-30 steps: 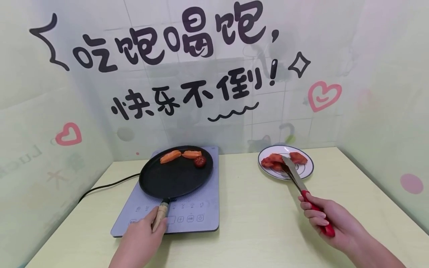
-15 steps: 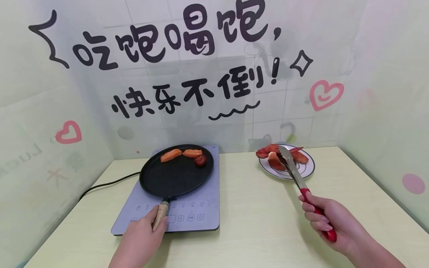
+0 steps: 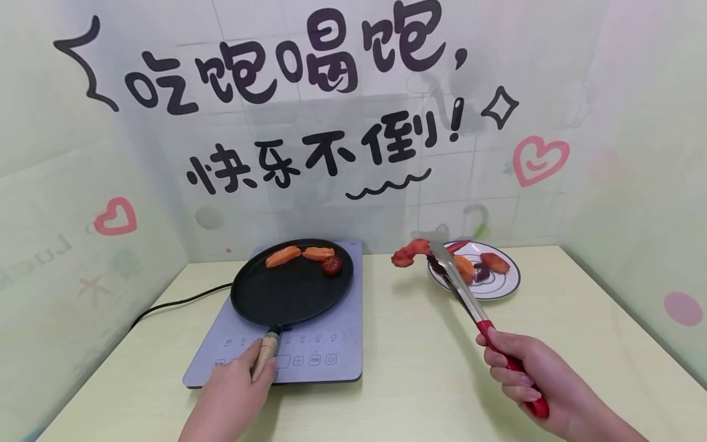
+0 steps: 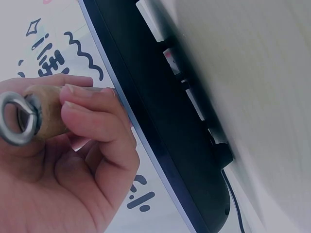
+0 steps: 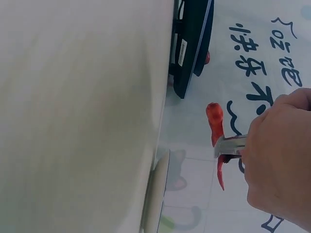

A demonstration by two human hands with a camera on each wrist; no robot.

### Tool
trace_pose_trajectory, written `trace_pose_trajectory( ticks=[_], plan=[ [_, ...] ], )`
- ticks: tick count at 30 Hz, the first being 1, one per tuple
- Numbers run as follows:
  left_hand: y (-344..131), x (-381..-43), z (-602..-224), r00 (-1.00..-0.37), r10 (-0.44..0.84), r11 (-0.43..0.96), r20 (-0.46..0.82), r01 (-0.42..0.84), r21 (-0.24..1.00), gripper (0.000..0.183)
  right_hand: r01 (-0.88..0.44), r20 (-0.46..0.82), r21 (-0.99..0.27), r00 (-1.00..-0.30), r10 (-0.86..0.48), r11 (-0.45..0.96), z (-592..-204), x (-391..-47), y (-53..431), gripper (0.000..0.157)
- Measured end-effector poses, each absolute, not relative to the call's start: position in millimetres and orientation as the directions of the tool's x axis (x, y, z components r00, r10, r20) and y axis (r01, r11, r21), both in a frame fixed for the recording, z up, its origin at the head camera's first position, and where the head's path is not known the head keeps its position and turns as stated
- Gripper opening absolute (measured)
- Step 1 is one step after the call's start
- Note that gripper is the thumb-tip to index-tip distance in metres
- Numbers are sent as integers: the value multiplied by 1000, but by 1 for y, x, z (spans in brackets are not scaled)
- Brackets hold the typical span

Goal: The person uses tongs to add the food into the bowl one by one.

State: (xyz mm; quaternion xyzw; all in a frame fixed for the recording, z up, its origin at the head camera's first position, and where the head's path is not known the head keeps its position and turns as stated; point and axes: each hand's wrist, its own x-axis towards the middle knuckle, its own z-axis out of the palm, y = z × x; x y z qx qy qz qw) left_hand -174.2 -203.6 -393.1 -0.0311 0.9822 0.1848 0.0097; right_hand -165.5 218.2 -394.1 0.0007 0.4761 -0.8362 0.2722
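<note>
Red food [image 3: 411, 251] in tongs [image 3: 467, 293] beyond right hand [image 3: 533, 371]; left hand [image 3: 237, 383] well apart.

Pale table [image 3: 409, 368] under cooktop [image 3: 315, 345], black cord [image 3: 185, 301] and white plate [image 3: 499, 285].

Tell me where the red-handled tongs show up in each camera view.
Head: right of centre, the red-handled tongs slant up and left from the right hand to a red food piece.
Left wrist: not in it.
Right wrist: right of centre, only their metal end, at the red food piece.
Shared landmark: the black wall lettering, in all three views.
</note>
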Motion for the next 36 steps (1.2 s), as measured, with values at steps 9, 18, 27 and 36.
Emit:
trace_pose_trajectory(
  ticks=[9, 18, 27, 36],
  plan=[
    [-206, -172, -391, -997, -70, 927, -30, -76, 367, 64, 490, -266, -812, -794, -546, -317, -392, -159, 198, 26],
    [-209, -170, -389, -997, -70, 923, -11, -69, 378, 64, 507, -256, -820, -741, -621, -266, -390, -153, 184, 25],
    [-205, -170, -394, -997, -55, 917, 47, -32, 399, 59, 542, -252, -808, -673, -695, -232, -387, -146, 158, 25],
    [-203, -168, -396, -996, -74, 915, 51, -47, 401, 59, 507, -256, -835, -703, -664, -215, -382, -156, 119, 26]
  ],
)
